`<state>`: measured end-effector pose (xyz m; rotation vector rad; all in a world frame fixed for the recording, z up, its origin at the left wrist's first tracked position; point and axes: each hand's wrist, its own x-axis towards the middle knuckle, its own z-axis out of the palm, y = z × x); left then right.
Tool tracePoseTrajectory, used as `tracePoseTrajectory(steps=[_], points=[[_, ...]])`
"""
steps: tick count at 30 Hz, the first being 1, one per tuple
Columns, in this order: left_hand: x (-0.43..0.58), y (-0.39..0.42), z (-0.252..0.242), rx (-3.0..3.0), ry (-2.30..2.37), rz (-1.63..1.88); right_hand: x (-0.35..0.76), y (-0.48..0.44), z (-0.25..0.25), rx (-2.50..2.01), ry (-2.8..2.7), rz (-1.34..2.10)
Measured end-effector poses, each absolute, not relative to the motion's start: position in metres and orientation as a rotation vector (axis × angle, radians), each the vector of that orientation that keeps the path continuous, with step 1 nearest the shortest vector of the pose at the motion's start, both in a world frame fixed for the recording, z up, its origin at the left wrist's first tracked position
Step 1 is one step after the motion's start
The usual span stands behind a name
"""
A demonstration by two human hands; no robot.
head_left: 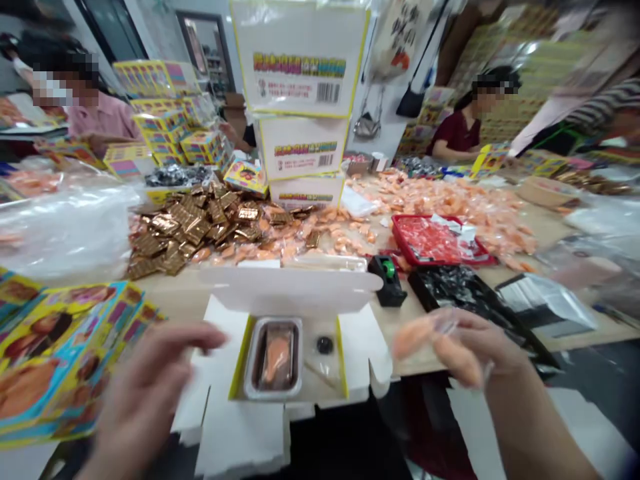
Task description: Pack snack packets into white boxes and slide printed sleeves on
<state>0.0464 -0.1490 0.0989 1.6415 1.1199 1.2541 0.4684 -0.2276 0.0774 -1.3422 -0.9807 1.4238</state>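
Note:
An unfolded white box [343, 393] with yellow inner edges lies before me, its flaps spread. Inside at its left sits a clear-rimmed tray [249, 363] with a dark packet and an orange piece [277, 357]. On its right are a small black round item [325, 345] and a thin stick in clear wrap. My left hand [145, 380], blurred, is left of the box with fingers apart and nothing in them. To the right of the box, my right hand [483, 343] holds orange pieces in clear wrap [457, 357].
Brown packets [185, 227] and orange pieces [440, 200] are heaped farther back. A tape dispenser [390, 283], red tray [400, 243] and black tray [530, 347] stand right of centre. Printed boxes [65, 340] are at left; stacked boxes [305, 147] rise behind. Other people sit beyond.

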Motion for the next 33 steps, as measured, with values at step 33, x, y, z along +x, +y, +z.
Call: tracePoseTrajectory(steps=[33], points=[[0.095,-0.173,0.014,2.493,1.204,0.427,0.344,-0.183,0.025,-1.577,-2.139,0.468]])
